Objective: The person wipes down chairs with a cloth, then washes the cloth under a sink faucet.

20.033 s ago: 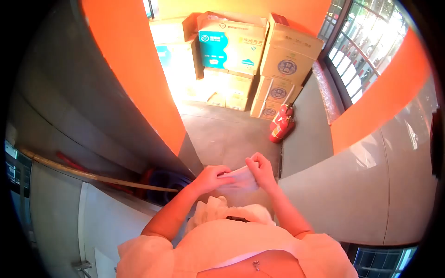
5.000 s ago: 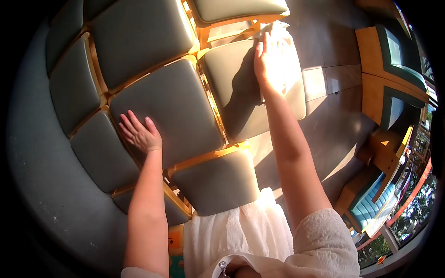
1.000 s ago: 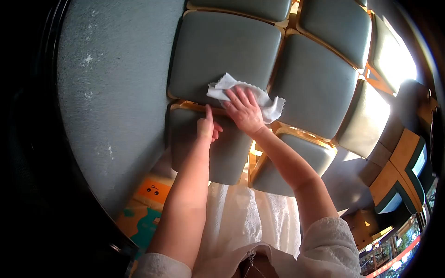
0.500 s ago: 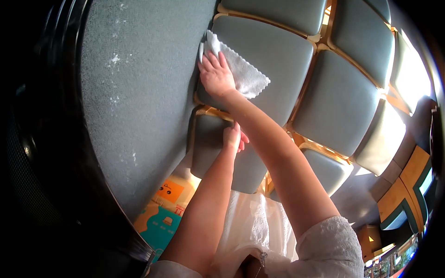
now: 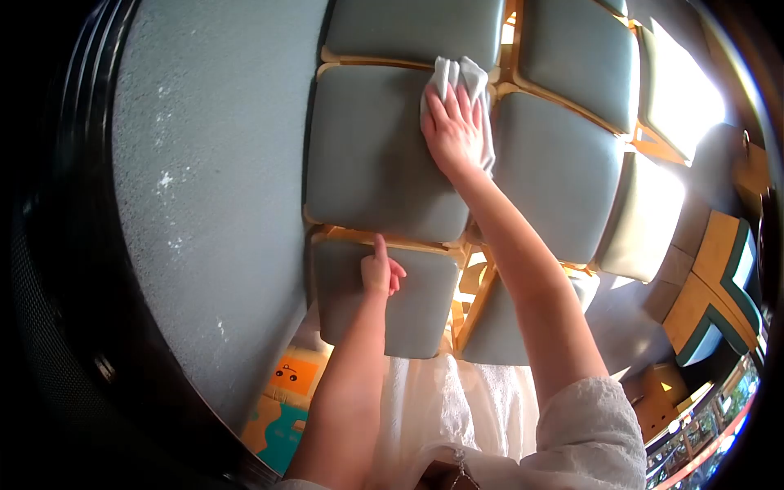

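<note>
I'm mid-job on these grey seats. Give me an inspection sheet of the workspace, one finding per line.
Surface: grey seats in wood frames, packed side by side; strong sun on those at far right.
Job's things: white cloth, bunched at the far right corner of one seat.
Clutter: orange and green printed panel low at left; cannot tell what it belongs to.
Right hand: flat on the cloth, fingers spread.
Left hand: holds nothing; index finger extended towards the wood frame.
Cables: nothing seen.
Surroundings: large grey surface at left with pale marks; floor and green-trimmed wood furniture at right.
</note>
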`<state>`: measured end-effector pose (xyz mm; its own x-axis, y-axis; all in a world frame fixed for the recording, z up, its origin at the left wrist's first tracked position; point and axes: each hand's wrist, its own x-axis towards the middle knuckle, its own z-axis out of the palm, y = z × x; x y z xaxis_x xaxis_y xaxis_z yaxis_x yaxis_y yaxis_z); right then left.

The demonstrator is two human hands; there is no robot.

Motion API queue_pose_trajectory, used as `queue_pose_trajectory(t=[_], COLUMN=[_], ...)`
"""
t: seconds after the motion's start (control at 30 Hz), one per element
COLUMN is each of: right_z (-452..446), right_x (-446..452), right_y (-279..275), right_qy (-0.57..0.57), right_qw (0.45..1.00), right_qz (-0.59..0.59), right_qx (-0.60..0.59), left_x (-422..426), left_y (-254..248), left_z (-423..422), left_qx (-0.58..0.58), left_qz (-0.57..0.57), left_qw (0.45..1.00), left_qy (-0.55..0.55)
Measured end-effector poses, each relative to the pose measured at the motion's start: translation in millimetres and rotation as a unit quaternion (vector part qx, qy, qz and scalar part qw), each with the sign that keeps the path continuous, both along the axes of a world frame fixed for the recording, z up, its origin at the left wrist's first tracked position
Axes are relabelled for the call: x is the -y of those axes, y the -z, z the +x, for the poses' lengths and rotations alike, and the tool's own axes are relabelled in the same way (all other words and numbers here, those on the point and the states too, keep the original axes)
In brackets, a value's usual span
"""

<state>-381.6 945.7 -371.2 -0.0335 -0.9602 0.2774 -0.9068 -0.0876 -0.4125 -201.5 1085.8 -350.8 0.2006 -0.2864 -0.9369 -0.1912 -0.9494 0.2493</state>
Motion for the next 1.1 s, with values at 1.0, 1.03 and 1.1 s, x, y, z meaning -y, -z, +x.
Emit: queue_pose_trajectory(t=[1.0, 1.03, 1.1], right_z=[-330.2, -342.6, -382.4], right_x=[-267.1, -287.8, -371.9], right_y=[-34.8, -44.2, -28.8], right_qy=[0.305, 0.380, 0.438], right_qw=[0.904, 0.873, 0.822], right_qz=[0.277, 0.297, 0.364], right_qx=[-0.114, -0.079, 0.000], left_x=[-123.4, -156.3, -224.5], left_y=[-61.6, -78.0, -117.7], left_z=[-8.0, -7.4, -0.8], left_qx=[-0.065, -0.070, -0.051], left_qz=[-0.015, -0.008, 0.029], left_qw=[0.998, 0.997, 0.997], left_qy=[0.010, 0.015, 0.044])
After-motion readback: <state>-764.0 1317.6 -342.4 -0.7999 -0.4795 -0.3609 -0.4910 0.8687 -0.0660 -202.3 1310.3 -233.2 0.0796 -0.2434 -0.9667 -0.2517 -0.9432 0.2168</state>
